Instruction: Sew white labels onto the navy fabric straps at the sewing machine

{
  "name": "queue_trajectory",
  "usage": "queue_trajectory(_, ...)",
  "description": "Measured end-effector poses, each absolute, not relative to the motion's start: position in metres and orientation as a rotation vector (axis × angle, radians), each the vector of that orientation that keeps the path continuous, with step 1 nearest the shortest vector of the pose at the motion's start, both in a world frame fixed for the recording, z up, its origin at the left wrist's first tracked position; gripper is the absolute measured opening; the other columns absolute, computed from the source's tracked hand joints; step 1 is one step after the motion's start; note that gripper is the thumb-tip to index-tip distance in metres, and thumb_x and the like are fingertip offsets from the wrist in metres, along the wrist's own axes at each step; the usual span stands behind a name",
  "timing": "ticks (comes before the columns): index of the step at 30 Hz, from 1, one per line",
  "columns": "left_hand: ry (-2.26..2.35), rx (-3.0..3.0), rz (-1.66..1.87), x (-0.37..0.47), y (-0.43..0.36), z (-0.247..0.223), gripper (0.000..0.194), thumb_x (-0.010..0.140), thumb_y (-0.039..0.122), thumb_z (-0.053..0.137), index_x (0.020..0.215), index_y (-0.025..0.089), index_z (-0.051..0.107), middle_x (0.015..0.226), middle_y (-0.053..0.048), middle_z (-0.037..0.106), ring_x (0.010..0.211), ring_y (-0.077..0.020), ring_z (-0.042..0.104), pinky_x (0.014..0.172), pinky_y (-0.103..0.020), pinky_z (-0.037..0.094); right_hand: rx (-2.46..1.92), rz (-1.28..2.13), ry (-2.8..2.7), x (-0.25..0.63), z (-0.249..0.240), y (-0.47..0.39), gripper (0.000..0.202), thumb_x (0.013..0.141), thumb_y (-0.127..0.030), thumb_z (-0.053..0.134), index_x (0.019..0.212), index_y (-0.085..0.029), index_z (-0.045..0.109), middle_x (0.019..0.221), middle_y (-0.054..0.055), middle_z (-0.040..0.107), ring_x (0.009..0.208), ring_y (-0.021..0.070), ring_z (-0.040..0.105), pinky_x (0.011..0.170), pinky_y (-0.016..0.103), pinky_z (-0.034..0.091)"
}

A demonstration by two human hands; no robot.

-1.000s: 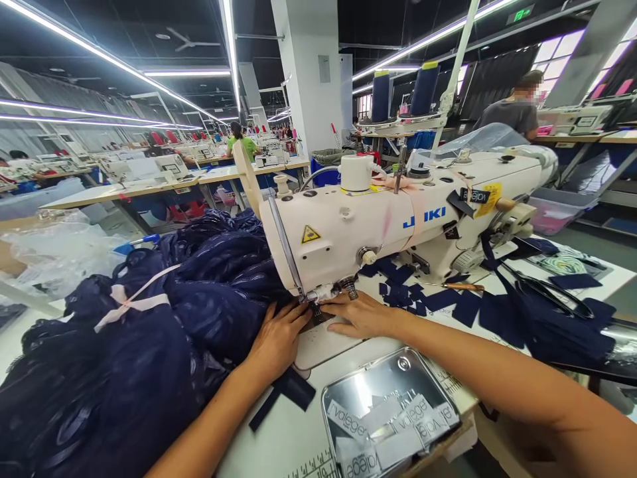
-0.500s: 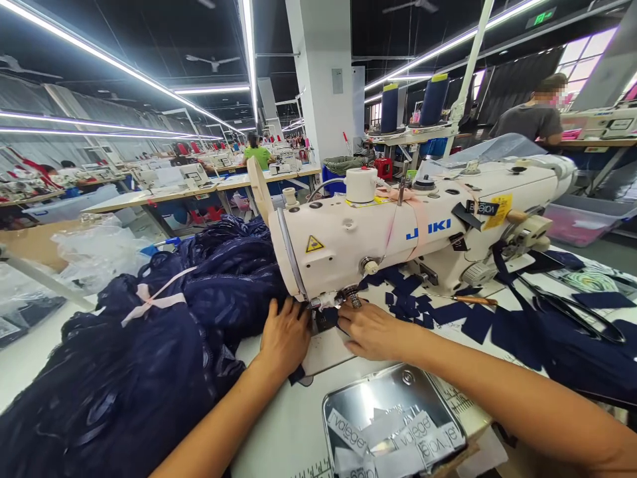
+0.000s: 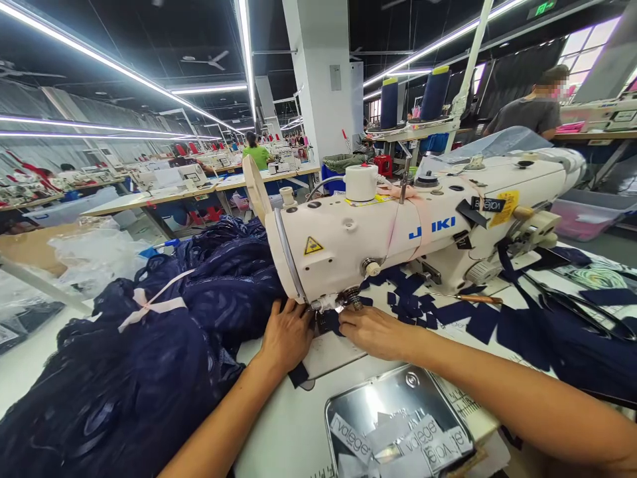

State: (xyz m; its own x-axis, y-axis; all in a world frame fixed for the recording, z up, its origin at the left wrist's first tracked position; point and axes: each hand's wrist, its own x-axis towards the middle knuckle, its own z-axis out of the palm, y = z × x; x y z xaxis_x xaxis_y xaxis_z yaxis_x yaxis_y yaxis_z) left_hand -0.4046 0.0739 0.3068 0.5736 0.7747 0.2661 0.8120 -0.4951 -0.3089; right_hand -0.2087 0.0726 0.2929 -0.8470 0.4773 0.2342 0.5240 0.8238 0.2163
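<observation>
A white sewing machine (image 3: 318, 265) stands before me, its needle area low between my hands. Dark navy fabric (image 3: 327, 323) lies under the presser foot. My left hand (image 3: 289, 337) is on the left of the needle, fingers bent together on the navy fabric, a corner of which sticks out below the palm. On the right, my right hand (image 3: 374, 332) has its fingers closed together at the fabric's other edge; the fingertips are partly hidden. A large heap of sheer navy garments (image 3: 149, 358), with a pale pink tie (image 3: 149, 307), lies beside my left arm.
A metal tin (image 3: 398, 378) with printed labels stands near my right forearm. Cut navy pieces (image 3: 485, 325), a wooden-handled tool (image 3: 472, 299) and black scissors (image 3: 582, 312) lie right of the machine. Thread cones (image 3: 432, 96) stand behind. A co-worker (image 3: 527, 109) sits at back right.
The view has shifted slightly, so the machine and tin appear a little differently placed. Both hands stay beside the needle with almost the same grip.
</observation>
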Motion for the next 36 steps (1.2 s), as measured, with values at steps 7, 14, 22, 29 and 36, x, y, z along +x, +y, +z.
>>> queue_trajectory(7, -1.278, -2.408, -0.144, -0.404, 0.075, 0.306, 0.024, 0.072, 0.016, 0.045, 0.09, 0.016, 0.061, 0.085, -0.011, 0.064, 0.094, -0.0281, 0.049, 0.081, -0.045, 0.034, -0.843, -0.414, -2.867, -0.214, 0.297, 0.067, 0.014, 0.075, -0.003, 0.045, 0.077, -0.011, 0.056, 0.08, 0.007, 0.054, 0.073, 0.0181, 0.052, 0.063, 0.028, 0.043)
queue_trajectory(14, -1.27, -2.388, -0.148, -0.403, 0.08, 0.306, 0.022, 0.074, 0.017, 0.045, 0.087, 0.015, 0.062, 0.084, -0.011, 0.064, 0.092, -0.0271, 0.051, 0.081, -0.045, 0.035, -0.876, -0.457, -2.845, -0.22, 0.291, 0.065, 0.015, 0.079, -0.005, 0.043, 0.078, -0.011, 0.056, 0.082, 0.009, 0.053, 0.074, 0.0188, 0.051, 0.064, 0.03, 0.043)
queue_trajectory(22, -1.282, -2.412, -0.182, -0.401, 0.089, 0.305, 0.02, 0.073, 0.016, 0.045, 0.08, 0.012, 0.063, 0.079, -0.013, 0.064, 0.089, -0.0282, 0.052, 0.079, -0.046, 0.035, -0.937, -0.467, -2.816, -0.228, 0.287, 0.067, 0.015, 0.08, -0.005, 0.042, 0.08, -0.01, 0.056, 0.083, 0.009, 0.052, 0.076, 0.0197, 0.051, 0.066, 0.032, 0.043)
queue_trajectory(29, -1.292, -2.404, -0.185, -0.4, 0.092, 0.303, 0.021, 0.075, 0.016, 0.044, 0.08, 0.013, 0.064, 0.084, -0.013, 0.065, 0.094, -0.0303, 0.052, 0.08, -0.047, 0.035, -0.975, -0.475, -2.799, -0.231, 0.286, 0.069, 0.015, 0.081, -0.006, 0.043, 0.082, -0.011, 0.057, 0.084, 0.009, 0.054, 0.077, 0.0199, 0.051, 0.064, 0.03, 0.042)
queue_trajectory(36, -1.305, -2.338, -0.109, -0.406, 0.073, 0.301, 0.029, 0.072, 0.004, 0.04, 0.087, 0.009, 0.064, 0.08, -0.014, 0.065, 0.082, -0.0262, 0.057, 0.085, -0.046, 0.036, -0.922, -0.529, -2.772, -0.204, 0.294, 0.09, 0.016, 0.08, -0.006, 0.045, 0.077, -0.011, 0.059, 0.079, 0.009, 0.058, 0.077, 0.0191, 0.052, 0.073, 0.031, 0.039)
